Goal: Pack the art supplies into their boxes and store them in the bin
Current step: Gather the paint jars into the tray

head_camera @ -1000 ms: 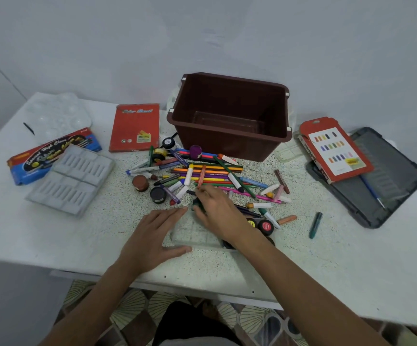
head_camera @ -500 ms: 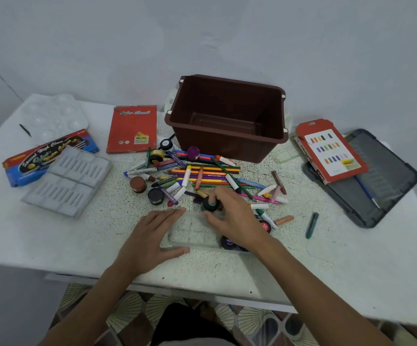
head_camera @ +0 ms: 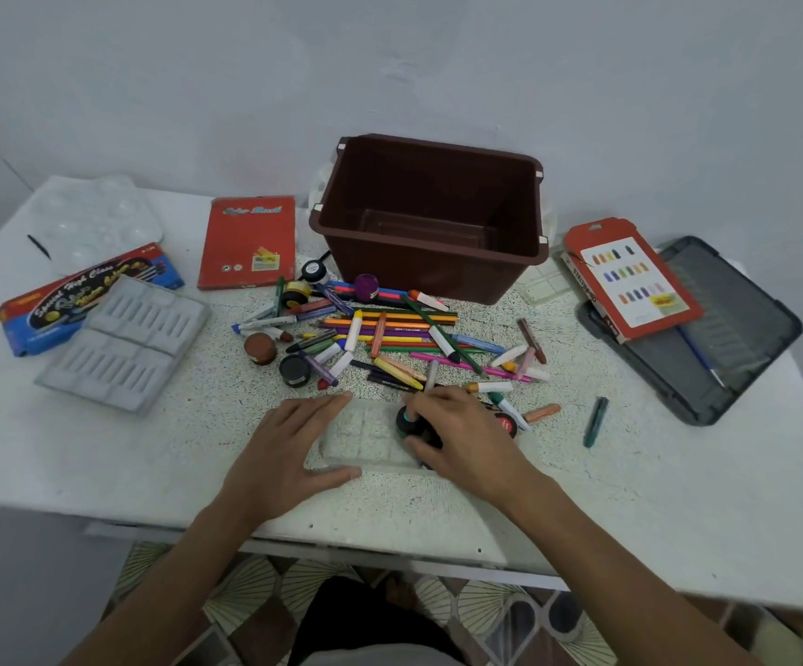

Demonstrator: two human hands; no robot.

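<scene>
My left hand (head_camera: 289,449) rests flat on the table, thumb and fingers against the left end of a clear plastic compartment tray (head_camera: 366,435). My right hand (head_camera: 462,439) pinches a small black paint pot with a teal rim (head_camera: 408,421) over the tray's right part. A pile of crayons, pencils and markers (head_camera: 390,338) lies just behind the tray, with several more paint pots (head_camera: 294,370) among them. The empty brown bin (head_camera: 433,218) stands behind the pile.
At the left lie a grey moulded insert (head_camera: 125,343), a blue and red paint box (head_camera: 77,300), a clear palette (head_camera: 97,218) and a red pencil box (head_camera: 248,242). On the right, a red crayon box (head_camera: 630,276) sits on a grey case (head_camera: 726,329). A green crayon (head_camera: 595,421) lies alone.
My right hand picked a teal-rimmed paint pot from the pile's near edge and brought it back over the clear tray. The left hand stayed at the tray's left end.
</scene>
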